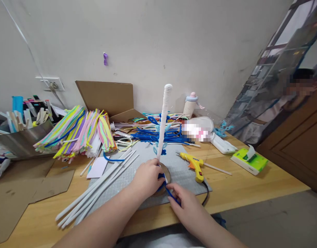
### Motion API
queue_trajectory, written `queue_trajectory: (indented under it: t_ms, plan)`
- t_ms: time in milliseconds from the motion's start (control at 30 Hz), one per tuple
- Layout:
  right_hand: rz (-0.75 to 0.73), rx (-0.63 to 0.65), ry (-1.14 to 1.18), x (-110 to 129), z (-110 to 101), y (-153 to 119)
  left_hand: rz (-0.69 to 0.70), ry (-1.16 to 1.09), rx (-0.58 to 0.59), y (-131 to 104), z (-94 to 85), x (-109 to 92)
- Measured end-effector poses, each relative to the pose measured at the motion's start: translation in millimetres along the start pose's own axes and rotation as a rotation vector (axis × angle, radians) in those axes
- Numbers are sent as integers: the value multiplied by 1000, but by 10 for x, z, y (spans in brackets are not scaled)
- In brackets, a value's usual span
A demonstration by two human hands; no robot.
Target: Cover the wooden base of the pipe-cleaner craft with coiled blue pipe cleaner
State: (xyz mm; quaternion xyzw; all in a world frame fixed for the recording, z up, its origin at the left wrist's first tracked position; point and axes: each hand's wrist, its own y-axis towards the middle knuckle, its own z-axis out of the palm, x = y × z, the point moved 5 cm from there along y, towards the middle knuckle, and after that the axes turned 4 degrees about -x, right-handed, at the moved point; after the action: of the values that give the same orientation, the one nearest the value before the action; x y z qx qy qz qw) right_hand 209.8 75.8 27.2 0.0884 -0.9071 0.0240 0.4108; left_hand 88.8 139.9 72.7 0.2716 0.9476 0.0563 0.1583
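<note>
A tall rod wrapped in white fuzzy pipe cleaner [164, 117] stands nearly upright over a round cardboard disc [166, 169]. My left hand [147, 176] is closed around the rod's foot, with dark blue pipe cleaner under its fingertips. The fingers of my right hand [185, 201] pinch a length of blue pipe cleaner [171, 194] just right of the disc. Where the blue strand meets the rod is partly hidden by my left fingers. Blue looped shapes [155, 120] appear beside the rod, farther back.
A yellow hot glue gun [196, 165] lies to the right on the grey cutting mat [117, 194]. White rods [98, 187] lie left of my left arm. Behind are bundled coloured pipe cleaners [78, 132], a bottle [189, 106] and green tissues [248, 161]. A person stands at far right.
</note>
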Motion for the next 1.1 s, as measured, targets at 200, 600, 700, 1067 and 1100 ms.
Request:
queue_trajectory:
  t_ms: [200, 600, 700, 1067, 1100]
  plan:
    - [-105, -61, -271, 11, -57, 32, -12, -10, -7, 0, 25, 25]
    - [-108, -96, -319, 10, -55, 149, 1, -45, -44, -16, 77, 73]
    - [-83, -101, -345, 33, -39, 166, 6, -55, -53, -14, 90, 77]
    - [-69, -96, -171, 12, -66, 33, 0, -62, -62, -29, 92, 88]
    - [-80, -100, -187, 9, -73, 18, -1, -59, -62, -28, 94, 86]
